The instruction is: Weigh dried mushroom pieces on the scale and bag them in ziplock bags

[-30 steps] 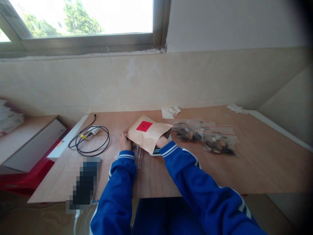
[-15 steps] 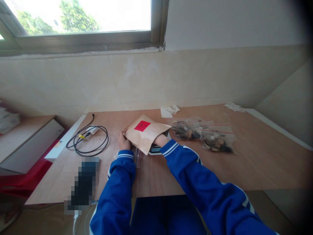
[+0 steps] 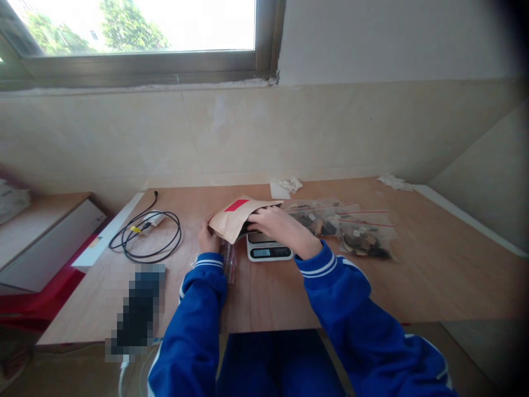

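A brown paper bag (image 3: 227, 223) with a red label is tilted over the left part of a white digital kitchen scale (image 3: 269, 253), its mouth facing right. My left hand (image 3: 208, 237) grips the bag's left end, fingers partly behind it. At the mouth is my right hand (image 3: 276, 223), above the scale, its fingers bent and partly inside the opening. Something dark shows by those fingertips, too small to make out. The scale's display is lit. Small clear zip bags (image 3: 229, 264) lie beside my left wrist.
Clear zip bags (image 3: 366, 240) with dark and tan pieces lie right of the scale. A coiled black cable (image 3: 144, 256) and a blurred-out dark device (image 3: 138, 309) with a white cord are on the left. Crumpled tissue (image 3: 291, 185) sits near the wall.
My right hand has drawn back out of the bag, and more of it shows now. The bag has tipped flatter and further from the scale's front, uncovering the display.
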{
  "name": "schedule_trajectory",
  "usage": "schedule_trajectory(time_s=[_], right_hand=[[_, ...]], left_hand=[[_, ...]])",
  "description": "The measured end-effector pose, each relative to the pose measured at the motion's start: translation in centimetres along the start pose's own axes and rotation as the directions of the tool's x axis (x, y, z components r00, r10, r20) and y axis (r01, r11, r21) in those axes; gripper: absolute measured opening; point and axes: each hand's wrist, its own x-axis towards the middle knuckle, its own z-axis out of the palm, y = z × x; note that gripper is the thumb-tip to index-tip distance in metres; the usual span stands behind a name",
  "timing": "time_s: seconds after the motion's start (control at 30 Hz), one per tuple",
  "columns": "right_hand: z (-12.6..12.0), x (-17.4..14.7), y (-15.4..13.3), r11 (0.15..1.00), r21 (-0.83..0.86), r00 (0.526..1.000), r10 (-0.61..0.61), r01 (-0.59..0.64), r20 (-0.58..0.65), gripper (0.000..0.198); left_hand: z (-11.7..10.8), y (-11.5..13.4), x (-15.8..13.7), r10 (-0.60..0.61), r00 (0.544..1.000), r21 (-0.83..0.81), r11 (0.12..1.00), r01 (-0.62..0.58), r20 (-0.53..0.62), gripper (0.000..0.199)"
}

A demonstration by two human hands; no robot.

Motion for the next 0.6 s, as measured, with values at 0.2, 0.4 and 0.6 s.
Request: schedule_trajectory(time_s=[0.2,0.4,0.6], right_hand=[[0.4,-1.1,0.3,0.999,0.021,0.996,-0.048,0.050,-0.068,0.021],[1.0,-1.5,1.4,0.978,0.200,0.994,-0.035,0.055,-0.104,0.025],[2.2,-1.4,1.8,0.929,0.363,0.997,-0.049,0.067,-0.059,0.032]], left_hand=[[0.2,-0.4,0.0,-0.014,0.999,-0.020,1.000,0.013,-0.039,0.043],[0.3,-0.8,0.1,-0.021,0.999,-0.026,0.999,0.020,-0.030,0.042],[0.3,-0.8,0.1,-0.010,0.999,-0.046,0.999,0.008,-0.038,0.040]])
